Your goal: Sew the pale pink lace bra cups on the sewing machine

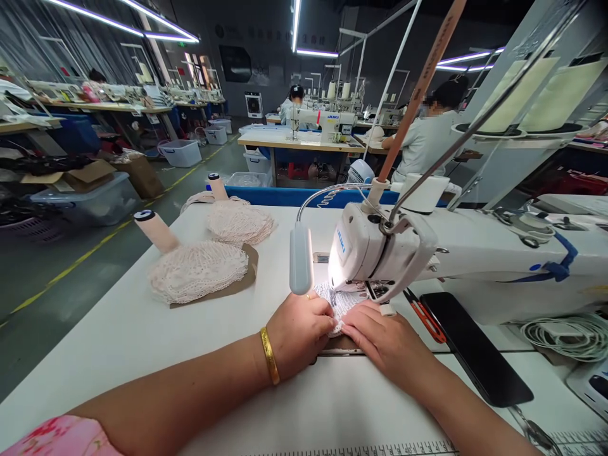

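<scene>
A piece of white lace fabric (338,310) lies under the head of the white sewing machine (365,247), lit by a small lamp (300,258). My left hand (304,326), with a gold bangle at the wrist, is closed on the lace's left edge, its fingers curled. From the right, my right hand (387,339) holds the other side of the lace between thumb and fingers, close below the machine head. The fingertips of both hands are nearly together. The needle area is partly hidden.
Left on the table are two stacks of pale lace pieces (199,269) (240,220) and thread cones (156,229). Right of my hands lie red-handled snips (425,316), a black phone (475,348) and a coiled cable (567,335). A ruler strip (351,448) runs along the front. Co-workers sit farther back.
</scene>
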Demonstrator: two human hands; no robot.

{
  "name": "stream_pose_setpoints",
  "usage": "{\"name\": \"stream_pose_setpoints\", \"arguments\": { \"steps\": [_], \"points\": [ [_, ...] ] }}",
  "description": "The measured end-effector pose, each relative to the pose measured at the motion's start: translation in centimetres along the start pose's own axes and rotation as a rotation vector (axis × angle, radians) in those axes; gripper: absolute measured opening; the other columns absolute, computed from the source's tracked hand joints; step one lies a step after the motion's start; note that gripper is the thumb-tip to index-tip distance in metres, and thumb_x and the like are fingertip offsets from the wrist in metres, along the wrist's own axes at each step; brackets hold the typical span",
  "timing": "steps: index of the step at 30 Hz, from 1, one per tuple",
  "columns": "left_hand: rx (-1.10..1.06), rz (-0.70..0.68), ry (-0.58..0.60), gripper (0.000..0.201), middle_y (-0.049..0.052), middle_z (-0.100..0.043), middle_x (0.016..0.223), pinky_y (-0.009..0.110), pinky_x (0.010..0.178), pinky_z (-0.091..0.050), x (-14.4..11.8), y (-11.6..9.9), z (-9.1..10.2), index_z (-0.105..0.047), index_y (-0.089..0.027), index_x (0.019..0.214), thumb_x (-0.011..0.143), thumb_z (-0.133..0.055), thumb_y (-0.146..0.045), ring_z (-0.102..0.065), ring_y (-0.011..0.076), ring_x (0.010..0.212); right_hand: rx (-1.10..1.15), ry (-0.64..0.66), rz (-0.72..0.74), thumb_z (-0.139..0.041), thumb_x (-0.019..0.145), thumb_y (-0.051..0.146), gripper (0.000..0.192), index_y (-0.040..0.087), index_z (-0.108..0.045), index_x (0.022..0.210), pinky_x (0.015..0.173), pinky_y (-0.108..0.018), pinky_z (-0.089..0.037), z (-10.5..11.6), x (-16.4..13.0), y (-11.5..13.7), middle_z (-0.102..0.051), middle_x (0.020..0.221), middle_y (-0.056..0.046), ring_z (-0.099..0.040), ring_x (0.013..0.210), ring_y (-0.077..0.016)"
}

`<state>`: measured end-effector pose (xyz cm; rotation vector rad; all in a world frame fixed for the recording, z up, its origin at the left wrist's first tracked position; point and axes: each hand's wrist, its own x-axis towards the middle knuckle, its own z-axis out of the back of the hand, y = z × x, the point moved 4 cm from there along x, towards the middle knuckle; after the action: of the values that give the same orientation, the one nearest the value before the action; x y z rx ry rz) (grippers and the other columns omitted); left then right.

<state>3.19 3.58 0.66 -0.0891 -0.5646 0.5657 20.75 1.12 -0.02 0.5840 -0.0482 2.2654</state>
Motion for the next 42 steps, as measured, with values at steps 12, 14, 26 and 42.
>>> {"name": "stream_pose_setpoints", "arguments": {
  "steps": [12, 14, 26, 42],
  "points": [
    [-0.324, 0.235, 0.118, 0.022, 0.001, -0.065, 0.078, 0.030, 0.074, -0.043, 0.9, 1.9, -0.1, -0.064, -0.019, 0.079, 0.097, -0.054, -0.028, -0.058, 0.0167, 0.077, 0.109, 0.001, -0.168, -0.051, 0.107, 0.032, 0.023, 0.020, -0.057, 0.126, 0.086, -0.044, -0.057, -0.3, 0.4, 0.2, -0.076, 0.110, -0.011, -0.073, 0.099, -0.0295],
    [-0.377, 0.350, 0.162, 0.039, -0.001, -0.057, 0.070, 0.029, 0.069, -0.041, 1.2, 2.4, 0.1, -0.056, -0.019, 0.072, 0.104, -0.045, -0.038, -0.053, 0.0152, 0.069, 0.123, -0.065, -0.216, -0.040, 0.108, 0.024, 0.024, 0.021, -0.060, 0.121, 0.081, -0.041, -0.058, -0.4, 0.6, 0.2, -0.077, 0.108, -0.010, -0.074, 0.095, -0.0278],
    [-0.262, -0.003, 0.141, 0.029, 0.003, -0.074, 0.089, 0.032, 0.079, -0.046, 0.4, 1.3, 0.7, -0.072, -0.019, 0.086, 0.105, -0.053, -0.030, -0.065, 0.0180, 0.085, 0.245, 0.041, -0.065, -0.042, 0.099, 0.006, 0.032, 0.024, -0.068, 0.102, 0.077, -0.034, -0.050, 0.5, 0.3, 0.3, -0.072, 0.094, -0.003, -0.065, 0.088, -0.0210],
    [-0.012, -0.138, -0.003, 0.020, 0.003, -0.078, 0.095, 0.038, 0.081, -0.048, -0.3, 1.0, 0.6, -0.075, -0.019, 0.082, 0.097, -0.061, -0.016, -0.070, 0.0188, 0.082, 0.125, 0.065, -0.018, -0.047, 0.097, 0.000, 0.031, 0.021, -0.067, 0.108, 0.078, -0.037, -0.047, 0.6, -0.2, 0.5, -0.071, 0.104, -0.006, -0.063, 0.091, -0.0229]
  ]
}}
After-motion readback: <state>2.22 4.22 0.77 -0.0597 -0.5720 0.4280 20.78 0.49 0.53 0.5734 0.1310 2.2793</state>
